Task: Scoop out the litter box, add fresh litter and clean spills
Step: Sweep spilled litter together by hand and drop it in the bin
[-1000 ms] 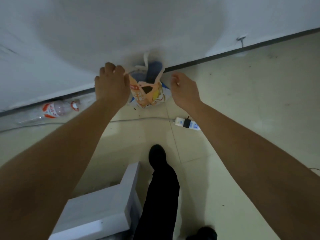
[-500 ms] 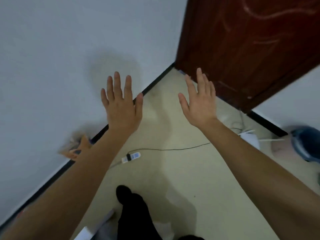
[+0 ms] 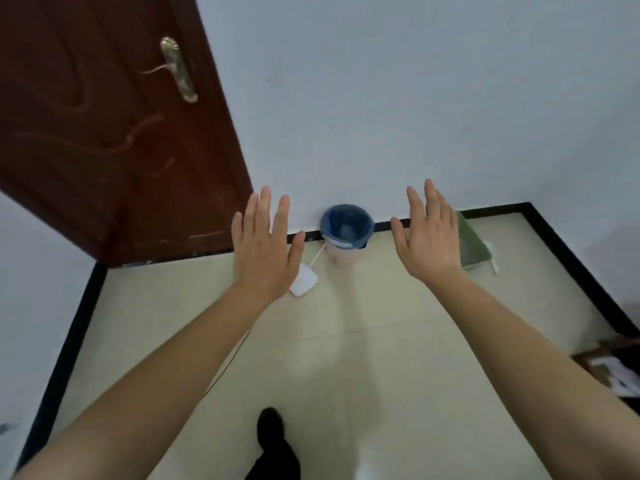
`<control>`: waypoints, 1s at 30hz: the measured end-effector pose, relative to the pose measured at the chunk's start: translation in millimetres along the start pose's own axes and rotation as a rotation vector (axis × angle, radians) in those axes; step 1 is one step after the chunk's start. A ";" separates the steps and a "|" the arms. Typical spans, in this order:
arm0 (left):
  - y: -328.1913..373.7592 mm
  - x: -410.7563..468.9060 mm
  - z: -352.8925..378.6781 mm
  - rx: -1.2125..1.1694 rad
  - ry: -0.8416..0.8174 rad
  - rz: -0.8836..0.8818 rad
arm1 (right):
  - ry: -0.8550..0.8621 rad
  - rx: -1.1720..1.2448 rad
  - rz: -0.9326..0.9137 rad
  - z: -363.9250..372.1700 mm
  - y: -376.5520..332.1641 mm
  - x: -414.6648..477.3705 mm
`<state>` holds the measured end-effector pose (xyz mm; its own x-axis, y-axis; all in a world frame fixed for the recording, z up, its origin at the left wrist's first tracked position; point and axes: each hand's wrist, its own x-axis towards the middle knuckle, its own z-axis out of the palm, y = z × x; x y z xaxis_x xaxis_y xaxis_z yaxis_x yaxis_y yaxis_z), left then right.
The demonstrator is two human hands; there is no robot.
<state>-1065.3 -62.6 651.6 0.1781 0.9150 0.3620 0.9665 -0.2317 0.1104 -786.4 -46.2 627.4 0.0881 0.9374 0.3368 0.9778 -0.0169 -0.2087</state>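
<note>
Both my hands are held out in front of me, empty, fingers straight and spread. My left hand (image 3: 265, 245) hovers over the floor near a white scoop-like tool (image 3: 304, 280) with a thin handle. My right hand (image 3: 429, 237) is to the right of a pale bin lined with a blue bag (image 3: 346, 226), which stands against the wall. A green dustpan (image 3: 472, 247) leans at the wall, partly hidden behind my right hand. No litter box is in view.
A dark red door (image 3: 104, 133) with a brass handle is at the upper left. Black skirting runs along the walls. A thin dark cable (image 3: 225, 368) lies on the pale floor. A cardboard box with papers (image 3: 613, 368) sits at the right edge. My dark shoe (image 3: 272, 427) is below.
My view has swung right, from the litter bag by the wall past the door to the bin corner. My hands let go of the bag and are now spread flat.
</note>
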 end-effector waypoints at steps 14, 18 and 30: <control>226.9 271.9 197.1 -0.173 -0.239 0.188 | -0.235 -0.175 0.174 48.8 264.7 182.9; 290.4 355.0 215.2 -0.196 -0.271 0.213 | -0.225 -0.164 0.196 38.0 324.2 240.7; 407.2 453.4 356.2 -0.061 -0.290 0.074 | -0.389 -0.079 0.057 144.6 520.7 363.9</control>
<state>-525.2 375.5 530.9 0.3011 0.9491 0.0926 0.9377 -0.3123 0.1519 -272.6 336.4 508.5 0.0791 0.9957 -0.0490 0.9864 -0.0852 -0.1404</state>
